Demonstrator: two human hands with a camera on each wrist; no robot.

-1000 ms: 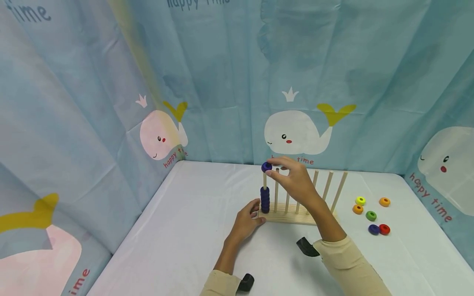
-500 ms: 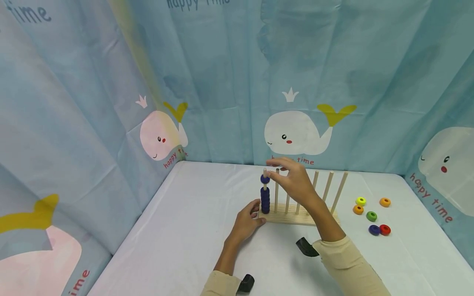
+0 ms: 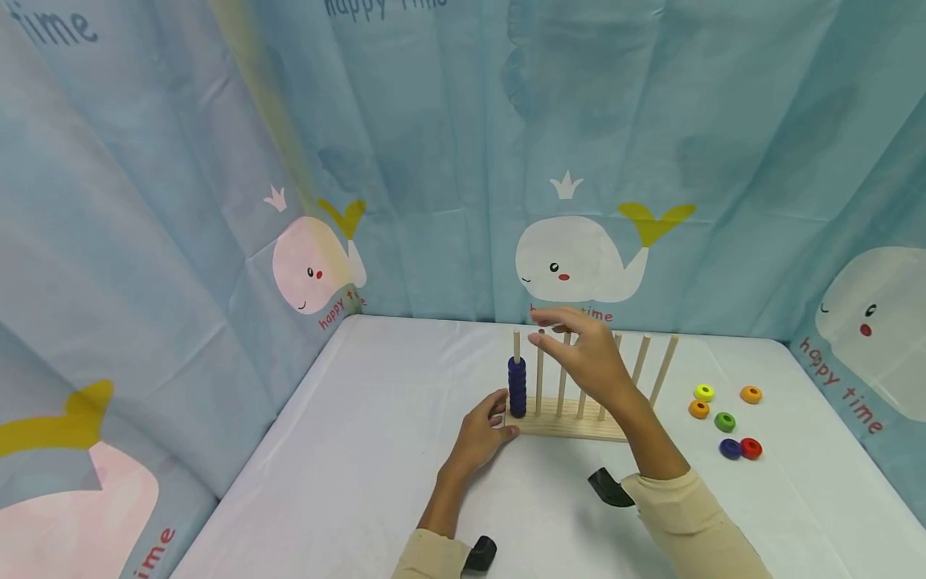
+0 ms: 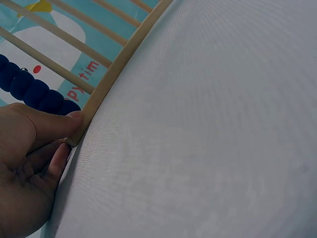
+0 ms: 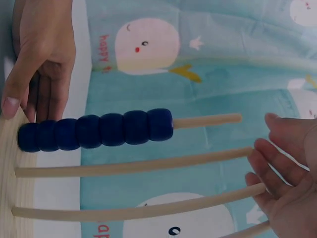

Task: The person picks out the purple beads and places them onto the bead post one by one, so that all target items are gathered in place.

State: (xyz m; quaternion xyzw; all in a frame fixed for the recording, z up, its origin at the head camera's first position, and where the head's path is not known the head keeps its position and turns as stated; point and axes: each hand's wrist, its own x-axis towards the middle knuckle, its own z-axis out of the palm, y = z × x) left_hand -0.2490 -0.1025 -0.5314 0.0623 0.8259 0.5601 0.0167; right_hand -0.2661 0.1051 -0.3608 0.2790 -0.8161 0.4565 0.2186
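A wooden peg rack [image 3: 571, 428] stands upright on the table, its pegs in a row. Dark blue beads [image 3: 517, 388] are stacked on the leftmost peg, whose bare tip shows above them in the right wrist view. My left hand [image 3: 481, 433] grips the left end of the base; in the left wrist view the thumb [image 4: 59, 124] lies on the board beside the lowest bead. Near the peg tops, just right of the blue stack, my right hand [image 3: 589, 354] holds nothing, with thumb and fingers apart. It hides parts of the middle pegs.
Loose beads lie right of the rack: a yellow one [image 3: 704, 392], two orange ones [image 3: 751, 395], a green one [image 3: 725, 422], a blue one [image 3: 730, 449] and a red one [image 3: 751, 449]. A whale-print curtain [image 3: 434, 161] hangs behind the white table [image 3: 347, 450].
My right hand has let go of a blue bead, which slid down the leftmost peg onto the stack. That hand has drawn back slightly right. My left hand stays put.
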